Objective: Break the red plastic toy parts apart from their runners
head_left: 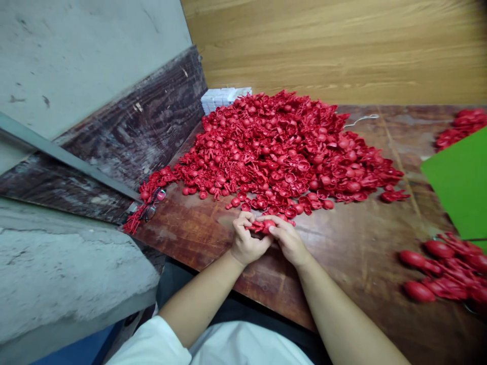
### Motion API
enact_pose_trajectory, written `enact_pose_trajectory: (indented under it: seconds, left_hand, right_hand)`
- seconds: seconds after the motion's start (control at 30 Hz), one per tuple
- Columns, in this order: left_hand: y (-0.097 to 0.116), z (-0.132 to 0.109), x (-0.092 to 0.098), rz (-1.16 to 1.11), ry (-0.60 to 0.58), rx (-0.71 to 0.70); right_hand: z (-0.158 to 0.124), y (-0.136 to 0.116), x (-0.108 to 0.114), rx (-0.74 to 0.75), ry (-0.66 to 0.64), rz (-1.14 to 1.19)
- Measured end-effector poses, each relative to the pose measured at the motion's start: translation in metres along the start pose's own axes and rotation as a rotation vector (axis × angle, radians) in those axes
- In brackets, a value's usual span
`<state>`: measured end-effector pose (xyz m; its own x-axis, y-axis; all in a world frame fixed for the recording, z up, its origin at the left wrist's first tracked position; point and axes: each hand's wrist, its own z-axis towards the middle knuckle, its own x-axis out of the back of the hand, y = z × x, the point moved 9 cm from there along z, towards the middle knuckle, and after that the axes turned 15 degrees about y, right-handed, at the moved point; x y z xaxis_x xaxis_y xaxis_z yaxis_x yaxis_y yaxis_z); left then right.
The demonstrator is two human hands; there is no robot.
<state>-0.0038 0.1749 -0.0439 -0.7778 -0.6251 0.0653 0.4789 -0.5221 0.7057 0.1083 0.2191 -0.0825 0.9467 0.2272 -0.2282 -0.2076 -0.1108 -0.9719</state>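
Observation:
Between my two hands is a small red plastic figure (268, 226) with a round head and thin limb-like parts. My left hand (246, 241) has its fingers closed around the limb end. My right hand (289, 240) pinches the round end between thumb and fingers. Both hands are close together above the near edge of the wooden table (198, 223). Just beyond them spreads a large heap of red plastic parts (281, 152), with rounded shells and spindly pieces mixed together.
A stack of white blocks or boxes (224, 97) stands behind the heap. Eyeglasses (150, 209) lie at the left edge among red pieces. More red figures (445, 268) lie at right, near a green sheet (460, 177). A white string (361, 119) lies behind.

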Motion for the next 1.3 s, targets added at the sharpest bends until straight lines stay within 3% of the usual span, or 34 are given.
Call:
enact_pose_trajectory:
  seconds: [0.1, 0.23, 0.53, 0.9, 1.3]
  left_hand:
    - [0.0011, 0.0011, 0.0013, 0.04, 0.012, -0.013]
    - [-0.0007, 0.001, 0.0019, 0.079, 0.022, -0.008]
    - [-0.0032, -0.0003, -0.0002, 0.012, 0.005, 0.005]
    - [0.0, 0.0001, -0.0013, 0.002, -0.006, -0.021]
    - [0.003, -0.0031, -0.001, 0.043, -0.014, -0.063]
  right_hand:
    - [0.0011, 0.0042, -0.0007, -0.015, 0.021, -0.014]
    - [0.0011, 0.0063, 0.0004, 0.074, 0.061, -0.084]
    - [-0.002, 0.0026, 0.0016, 0.13, 0.159, -0.097]
    - [-0.0018, 0.0078, 0.006, 0.085, 0.32, -0.078]
    - [-0.0016, 0.0088, 0.0071, 0.014, 0.394, -0.053]
